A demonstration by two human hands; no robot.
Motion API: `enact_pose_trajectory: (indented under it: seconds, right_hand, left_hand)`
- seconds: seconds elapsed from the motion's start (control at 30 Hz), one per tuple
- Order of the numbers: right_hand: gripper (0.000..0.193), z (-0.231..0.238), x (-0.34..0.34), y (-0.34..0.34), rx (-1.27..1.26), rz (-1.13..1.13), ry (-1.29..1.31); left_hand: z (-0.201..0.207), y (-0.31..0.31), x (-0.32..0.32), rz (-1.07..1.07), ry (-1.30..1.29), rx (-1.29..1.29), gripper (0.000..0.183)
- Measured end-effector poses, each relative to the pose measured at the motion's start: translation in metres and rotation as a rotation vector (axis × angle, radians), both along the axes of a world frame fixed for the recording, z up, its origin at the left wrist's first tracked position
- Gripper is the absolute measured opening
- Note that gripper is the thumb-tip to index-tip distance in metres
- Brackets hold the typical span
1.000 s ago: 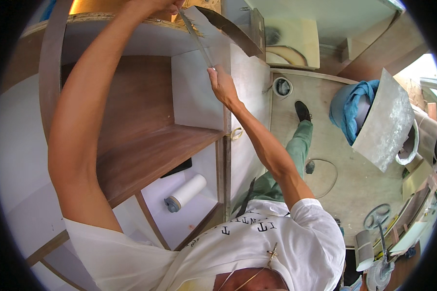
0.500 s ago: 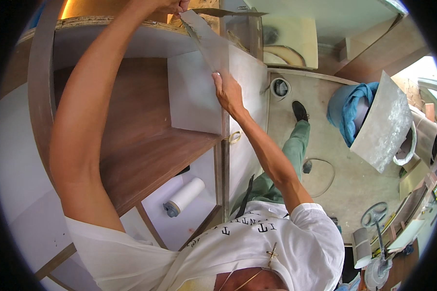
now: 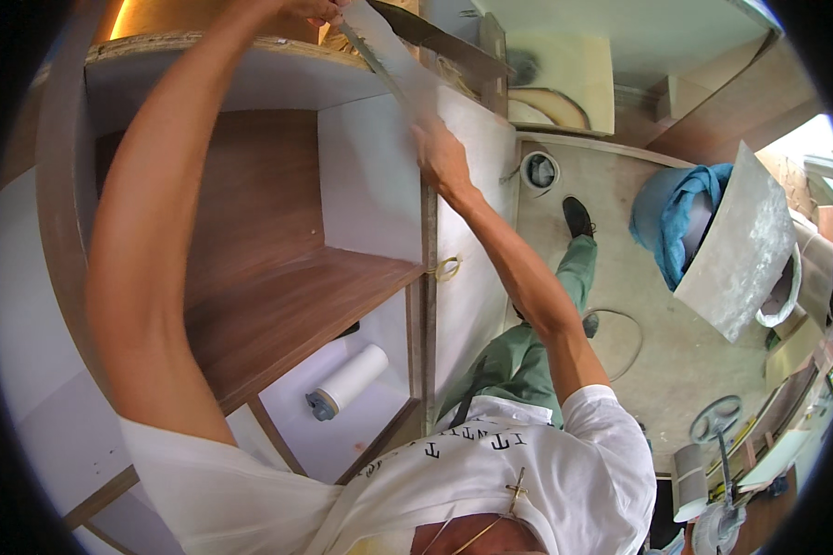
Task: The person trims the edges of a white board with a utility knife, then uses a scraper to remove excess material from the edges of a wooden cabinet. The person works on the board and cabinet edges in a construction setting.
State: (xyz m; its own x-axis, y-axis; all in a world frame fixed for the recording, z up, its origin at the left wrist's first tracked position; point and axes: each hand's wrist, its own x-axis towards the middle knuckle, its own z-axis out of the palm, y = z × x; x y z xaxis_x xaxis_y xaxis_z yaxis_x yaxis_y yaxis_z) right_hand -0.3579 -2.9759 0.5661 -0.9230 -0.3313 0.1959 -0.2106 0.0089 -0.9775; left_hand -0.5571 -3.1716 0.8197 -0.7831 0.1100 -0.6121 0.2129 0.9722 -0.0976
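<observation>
A white T-shirt (image 3: pixel 565 467) is worn, its cloth creased around a gold-toned cross pendant (image 3: pixel 517 487). A thin chain (image 3: pixel 477 533) is seen at the neckline, just below and left of the pendant. Dark lettering (image 3: pixel 498 442) is printed in a curve across the chest, above the pendant and to its left. The short left sleeve (image 3: pixel 190 476) is seen well left of the pendant, the short right sleeve (image 3: pixel 590 407) above and right of it. Both left hand (image 3: pixel 317 9) and right hand (image 3: pixel 444 159) are bare. Above the pendant, green trousers (image 3: pixel 514 375) are worn and, farther up, a dark shoe (image 3: pixel 577 215).
</observation>
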Motion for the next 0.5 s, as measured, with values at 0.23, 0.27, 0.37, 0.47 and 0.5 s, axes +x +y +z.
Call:
enact_pose_trajectory:
  seconds: [0.23,0.27,0.37,0.47,0.5]
  right_hand:
    - [0.026,0.007,-0.007,-0.004,0.096,-0.063,0.039]
    - [0.025,0.007,-0.009,-0.005,0.087,-0.070,0.044]
    - [0.024,0.005,-0.021,-0.010,0.177,0.005,-0.002]
    - [0.025,0.001,-0.032,-0.015,0.177,0.058,-0.037]
    - [0.025,0.001,-0.034,-0.015,0.171,0.066,-0.058]
  left_hand:
    - [-0.014,0.000,-0.010,0.128,-0.027,-0.144,0.007]
    - [-0.015,-0.003,-0.012,0.068,0.004,-0.170,0.007]
    - [-0.025,-0.012,-0.018,-0.079,0.088,-0.270,0.007]
    - [-0.030,-0.018,-0.019,-0.154,0.176,-0.292,0.007]
    - [-0.030,-0.018,-0.018,-0.154,0.207,-0.201,0.007]
